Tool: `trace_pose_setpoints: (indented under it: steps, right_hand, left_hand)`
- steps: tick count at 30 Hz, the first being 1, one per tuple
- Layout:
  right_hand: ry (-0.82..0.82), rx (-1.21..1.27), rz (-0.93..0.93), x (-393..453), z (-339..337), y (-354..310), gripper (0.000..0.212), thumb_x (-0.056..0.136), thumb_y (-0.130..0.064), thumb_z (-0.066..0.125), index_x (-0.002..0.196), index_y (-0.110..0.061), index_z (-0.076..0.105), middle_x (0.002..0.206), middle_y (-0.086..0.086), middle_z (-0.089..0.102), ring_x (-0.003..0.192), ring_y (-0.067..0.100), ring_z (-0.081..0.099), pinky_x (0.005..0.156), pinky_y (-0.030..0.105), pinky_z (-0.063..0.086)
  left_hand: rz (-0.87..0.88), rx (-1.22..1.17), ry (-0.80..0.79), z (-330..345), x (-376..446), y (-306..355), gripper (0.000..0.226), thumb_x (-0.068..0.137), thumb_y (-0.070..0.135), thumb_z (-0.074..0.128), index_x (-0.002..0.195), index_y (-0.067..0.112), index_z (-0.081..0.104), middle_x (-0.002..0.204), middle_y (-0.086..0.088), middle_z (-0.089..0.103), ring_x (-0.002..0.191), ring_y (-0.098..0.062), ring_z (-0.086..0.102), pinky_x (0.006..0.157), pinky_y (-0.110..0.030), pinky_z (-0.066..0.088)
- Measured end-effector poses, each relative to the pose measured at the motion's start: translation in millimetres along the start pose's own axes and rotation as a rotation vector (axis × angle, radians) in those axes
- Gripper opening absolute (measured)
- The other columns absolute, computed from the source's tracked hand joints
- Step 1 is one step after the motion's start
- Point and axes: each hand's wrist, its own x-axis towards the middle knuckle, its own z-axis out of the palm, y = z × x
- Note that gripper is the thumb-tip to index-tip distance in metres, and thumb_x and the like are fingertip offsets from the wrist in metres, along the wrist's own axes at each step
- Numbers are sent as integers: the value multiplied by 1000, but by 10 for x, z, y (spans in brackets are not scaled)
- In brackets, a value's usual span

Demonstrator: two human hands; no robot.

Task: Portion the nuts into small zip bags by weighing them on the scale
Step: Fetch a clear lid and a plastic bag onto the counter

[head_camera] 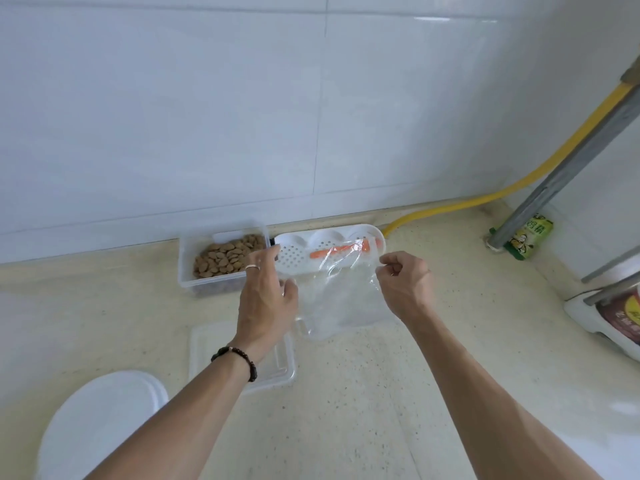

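Quick count: two hands, one clear zip bag (341, 299), one tub of nuts (221, 259), one white perforated tray (294, 254), one clear lid (273, 372), one round white lid (100, 420), one yellow hose (519, 185), one green packet (528, 237).

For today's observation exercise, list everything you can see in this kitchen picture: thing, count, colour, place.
Nuts: many, brown, in the tub.
Tub: one, clear, by the wall.
Zip bag: one, clear, held over the counter.
Perforated tray: one, white, right of the tub.
Lid: one, clear, under the left wrist.
Hose: one, yellow, along the wall.
Green packet: one, far right.
Left hand: open, touching the bag.
Right hand: pinching the bag's edge.
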Motion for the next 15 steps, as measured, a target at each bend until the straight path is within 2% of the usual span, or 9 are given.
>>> trace_pose_setpoints:
  steps: [2,4,6,9,12,15]
  right_hand:
    - [-18,2,-29,-255,94,-183,20,91,-11,58,106,-13,70,85,-6,64,72,1,58,50,5,39]
    - [-43,24,-44,-546,230,-363,19,90,-11,60,106,-14,71,83,-8,64,71,-3,57,48,3,39]
    - [-64,44,-40,-850,430,-518,19,89,-11,63,105,-12,72,80,-8,65,70,-2,58,49,4,40]
    - [-102,49,-41,-1345,810,-747,18,86,-11,65,102,-11,73,75,-8,66,67,3,59,52,9,40]
    - [-162,28,-53,-1807,1166,-942,14,87,-12,66,99,-13,73,76,-5,68,65,8,60,46,8,39]
    - [-203,-7,-79,-2165,1484,-1057,15,87,-12,67,101,-12,74,78,-3,68,67,6,60,47,6,39]
  left_hand:
    - [-20,-11,26,-301,-130,-120,49,90,6,56,137,12,42,128,-3,41,90,-17,56,80,-21,36]
    - [-39,-10,46,-633,-293,-291,51,90,8,56,139,13,41,122,1,39,87,-19,59,83,-30,44]
    - [-56,12,57,-974,-478,-514,51,90,9,57,138,14,41,125,0,37,79,-15,60,78,-33,49]
    - [-83,69,61,-1492,-763,-904,48,88,10,58,134,13,44,131,-3,36,73,-12,59,70,-30,46]
    - [-116,121,36,-1955,-1039,-1272,48,89,13,58,135,13,45,134,-3,34,77,-18,59,73,-34,50]
    - [-185,193,-10,-2276,-1275,-1614,51,90,16,57,138,14,41,137,-4,32,80,-23,61,74,-33,50]
